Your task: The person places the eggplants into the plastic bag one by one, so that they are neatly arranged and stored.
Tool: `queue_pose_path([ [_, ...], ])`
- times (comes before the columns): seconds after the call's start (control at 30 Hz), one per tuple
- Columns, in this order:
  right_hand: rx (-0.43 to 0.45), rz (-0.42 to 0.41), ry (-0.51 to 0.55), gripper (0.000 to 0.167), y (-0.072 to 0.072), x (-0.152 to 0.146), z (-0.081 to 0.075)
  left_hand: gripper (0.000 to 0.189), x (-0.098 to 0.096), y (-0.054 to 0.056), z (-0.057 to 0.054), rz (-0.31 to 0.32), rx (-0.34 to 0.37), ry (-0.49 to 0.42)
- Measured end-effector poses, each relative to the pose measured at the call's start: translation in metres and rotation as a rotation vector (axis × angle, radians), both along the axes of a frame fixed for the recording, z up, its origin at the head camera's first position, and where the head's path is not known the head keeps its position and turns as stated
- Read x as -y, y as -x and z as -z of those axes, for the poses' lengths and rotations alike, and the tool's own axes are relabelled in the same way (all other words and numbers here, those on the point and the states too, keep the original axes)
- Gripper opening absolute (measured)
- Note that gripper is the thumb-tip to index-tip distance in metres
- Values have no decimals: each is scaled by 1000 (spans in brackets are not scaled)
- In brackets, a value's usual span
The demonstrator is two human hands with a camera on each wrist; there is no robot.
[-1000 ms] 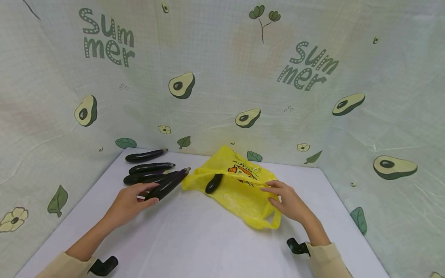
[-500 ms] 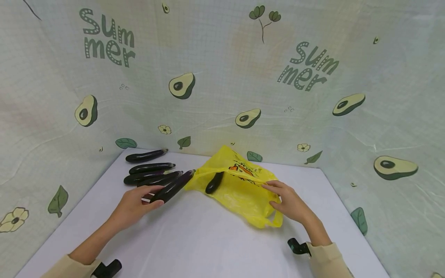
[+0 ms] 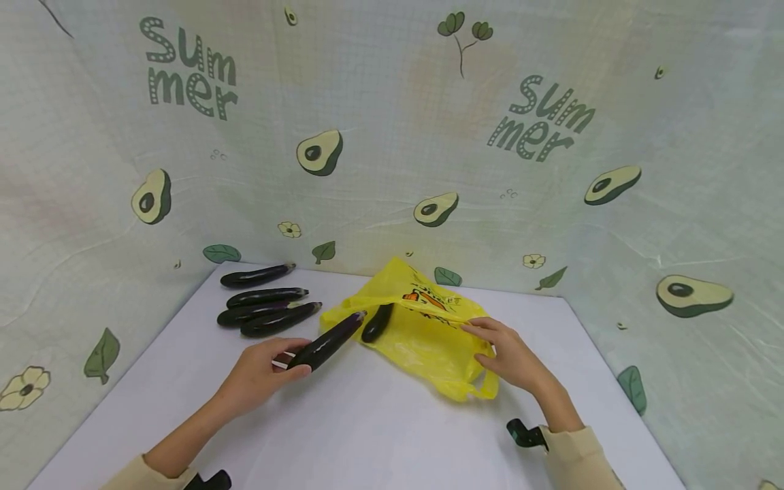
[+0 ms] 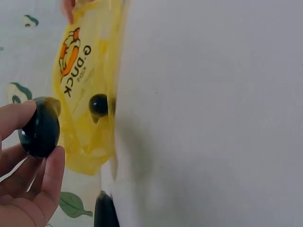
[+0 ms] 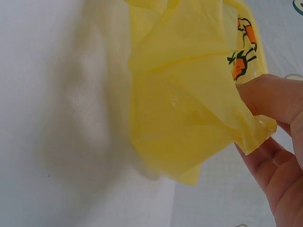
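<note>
My left hand grips a glossy dark eggplant by its thick end, and the purple stem end points up and right toward the yellow plastic bag. In the left wrist view, the round end of this eggplant sits between thumb and fingers. Another eggplant lies in the mouth of the bag, its upper part covered by the yellow film. At the bag's right side, my right hand pinches the edge of the opening. The right wrist view shows the crumpled film between thumb and fingers.
Several more eggplants lie side by side at the table's back left. The white table is bordered by a hanging cloth printed with avocados and leaves. Black wrist cameras stick out from the sleeves.
My left hand has carried its eggplant right and slightly toward me, away from the others, bringing its stem end to the bag's left edge. The right hand has barely moved.
</note>
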State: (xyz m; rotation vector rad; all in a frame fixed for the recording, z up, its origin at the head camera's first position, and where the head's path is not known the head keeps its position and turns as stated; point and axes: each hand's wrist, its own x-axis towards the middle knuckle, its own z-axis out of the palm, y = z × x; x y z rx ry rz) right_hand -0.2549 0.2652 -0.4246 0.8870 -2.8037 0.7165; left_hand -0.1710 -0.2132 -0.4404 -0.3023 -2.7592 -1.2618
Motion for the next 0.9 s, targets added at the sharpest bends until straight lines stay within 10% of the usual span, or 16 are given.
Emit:
queue_pose_path([
  [0.33,-6,-9,-7,63,1,1,-1,48,-25,0,3,21,41,-17],
  [0.9,-34,-18,-9,64,2,1,0,45,-73,33,19,76,36,-69],
])
